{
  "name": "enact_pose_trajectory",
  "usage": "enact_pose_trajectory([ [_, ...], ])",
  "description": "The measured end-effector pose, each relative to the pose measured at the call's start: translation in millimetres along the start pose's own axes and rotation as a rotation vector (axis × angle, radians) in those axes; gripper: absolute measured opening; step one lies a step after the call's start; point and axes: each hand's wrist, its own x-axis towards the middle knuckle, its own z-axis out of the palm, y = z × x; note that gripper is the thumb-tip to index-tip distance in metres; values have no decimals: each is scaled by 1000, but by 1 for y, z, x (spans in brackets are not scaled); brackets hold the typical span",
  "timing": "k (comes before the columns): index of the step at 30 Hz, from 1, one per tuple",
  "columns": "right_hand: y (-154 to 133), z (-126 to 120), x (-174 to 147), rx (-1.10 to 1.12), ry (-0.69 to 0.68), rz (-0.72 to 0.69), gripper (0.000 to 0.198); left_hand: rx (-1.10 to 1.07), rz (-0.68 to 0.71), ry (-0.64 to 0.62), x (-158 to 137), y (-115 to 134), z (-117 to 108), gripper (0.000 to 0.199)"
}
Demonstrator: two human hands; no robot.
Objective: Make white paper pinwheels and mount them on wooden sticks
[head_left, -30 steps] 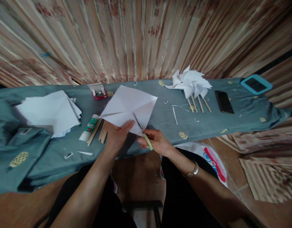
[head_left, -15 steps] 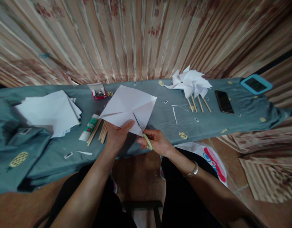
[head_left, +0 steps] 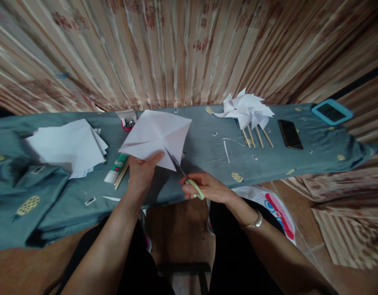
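Observation:
My left hand (head_left: 142,174) pinches a white paper square (head_left: 161,127) by its lower left side, thumb on top. Slits run inward from the left and lower corners of the sheet. In my right hand (head_left: 207,187) is a pair of scissors (head_left: 195,189) with pale green handles. The blades are a little apart, with their tips at the slit near the lower corner. A glue stick (head_left: 117,166) and several wooden sticks (head_left: 121,176) lie beside my left hand, partly covered by it.
A stack of white paper (head_left: 69,143) lies on the left of the cloth-covered table (head_left: 204,159). Behind the sheet is a small red box of metal bits (head_left: 129,123). Paper pinwheels (head_left: 248,108) on sticks, a phone (head_left: 290,134) and a blue-framed device (head_left: 331,111) are on the right.
The paper square has shifted left with my left hand. My right hand has drawn the scissors back a little, down and to the right, so the slit by the lower corner shows.

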Motion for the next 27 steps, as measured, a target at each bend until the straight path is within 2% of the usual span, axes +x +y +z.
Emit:
enact_pose_trajectory([
  [3, -5, -23, -9, -89, -56, 37, 48, 1, -36, 23, 4, 4, -4, 35],
  [6, -10, -47, -18, -110, 2, -6, 49, 32, -59, 38, 4, 5, -9, 32],
  [8, -12, -59, -21, -116, 118, -58, 51, 40, -55, 15, 3, 3, -10, 34],
  [13, -12, -74, -12, 23, 576, -275, 54, 92, -53, -138, -3, -6, -11, 38],
  [15, -13, -76, -5, 42, 648, -336, 53, 108, -57, -189, -5, -9, -10, 43],
  [21, -16, -69, 10, 59, 565, -296, 49, 195, -192, -302, -16, -5, -3, 36],
  [25, -14, -60, 17, 127, 489, -227, 47, 184, -281, -304, -21, 1, 1, 35],
  [27, -14, -57, 19, 173, 493, -211, 47, 140, -351, -299, -22, 5, 3, 35],
])
